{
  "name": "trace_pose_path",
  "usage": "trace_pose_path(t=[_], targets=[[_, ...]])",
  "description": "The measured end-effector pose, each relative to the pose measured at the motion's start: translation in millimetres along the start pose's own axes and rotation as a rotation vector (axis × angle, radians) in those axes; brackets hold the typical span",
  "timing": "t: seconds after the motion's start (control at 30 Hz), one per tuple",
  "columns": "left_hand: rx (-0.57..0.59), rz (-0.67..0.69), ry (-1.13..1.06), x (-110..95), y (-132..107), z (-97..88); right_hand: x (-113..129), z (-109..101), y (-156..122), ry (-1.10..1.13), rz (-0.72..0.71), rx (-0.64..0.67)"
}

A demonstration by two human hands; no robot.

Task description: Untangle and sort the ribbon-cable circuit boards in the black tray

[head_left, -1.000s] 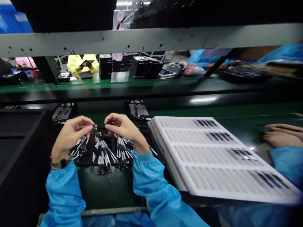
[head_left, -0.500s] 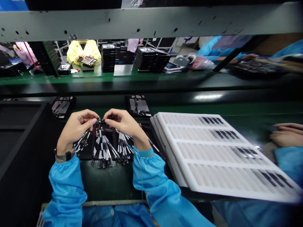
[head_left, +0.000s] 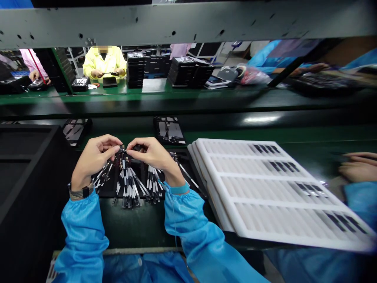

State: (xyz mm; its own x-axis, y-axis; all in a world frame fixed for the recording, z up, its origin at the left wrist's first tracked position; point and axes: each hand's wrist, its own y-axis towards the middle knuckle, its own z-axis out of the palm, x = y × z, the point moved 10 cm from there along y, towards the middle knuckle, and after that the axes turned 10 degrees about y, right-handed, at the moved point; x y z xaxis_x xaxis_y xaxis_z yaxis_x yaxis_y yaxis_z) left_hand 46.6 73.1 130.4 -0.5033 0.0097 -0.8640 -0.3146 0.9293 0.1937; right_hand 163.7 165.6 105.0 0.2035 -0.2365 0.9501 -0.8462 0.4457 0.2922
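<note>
My left hand (head_left: 94, 157) and my right hand (head_left: 151, 153) meet over a black tray (head_left: 109, 188) on the green bench. Both pinch a small dark part (head_left: 123, 149) between thumb and fingertips, held just above the tray. Bundles of thin black-and-white flex strips (head_left: 129, 186) fan out below my fingers and spill over the tray's front edge. A banded watch sits on my left wrist, and both arms wear blue sleeves.
A white slotted tray (head_left: 265, 188), partly filled with dark strips, lies to the right. Another person's hands (head_left: 356, 167) rest at the far right. Black trays (head_left: 169, 131) sit behind my hands, a large black bin (head_left: 26, 169) at left. Workers sit across the conveyor.
My hands stay pinched together over the tray, shifting only slightly. The view has tilted up a little since the earliest frame.
</note>
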Motion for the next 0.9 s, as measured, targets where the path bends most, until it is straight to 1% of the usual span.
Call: trace_pose_path(t=[0.43, 0.63, 0.9], targets=[[0.006, 0.003, 0.013, -3.5, -0.3, 0.9, 6.9, 7.1, 0.2, -0.046, -0.078, 0.004], [0.03, 0.012, 0.035, -3.9, -0.6, 3.6, 0.5, 5.3, 0.5, -0.045, -0.029, 0.001], [0.046, 0.022, 0.023, -5.2, -0.5, 5.7, 0.6, 6.5, 1.8, 0.044, -0.009, 0.051]])
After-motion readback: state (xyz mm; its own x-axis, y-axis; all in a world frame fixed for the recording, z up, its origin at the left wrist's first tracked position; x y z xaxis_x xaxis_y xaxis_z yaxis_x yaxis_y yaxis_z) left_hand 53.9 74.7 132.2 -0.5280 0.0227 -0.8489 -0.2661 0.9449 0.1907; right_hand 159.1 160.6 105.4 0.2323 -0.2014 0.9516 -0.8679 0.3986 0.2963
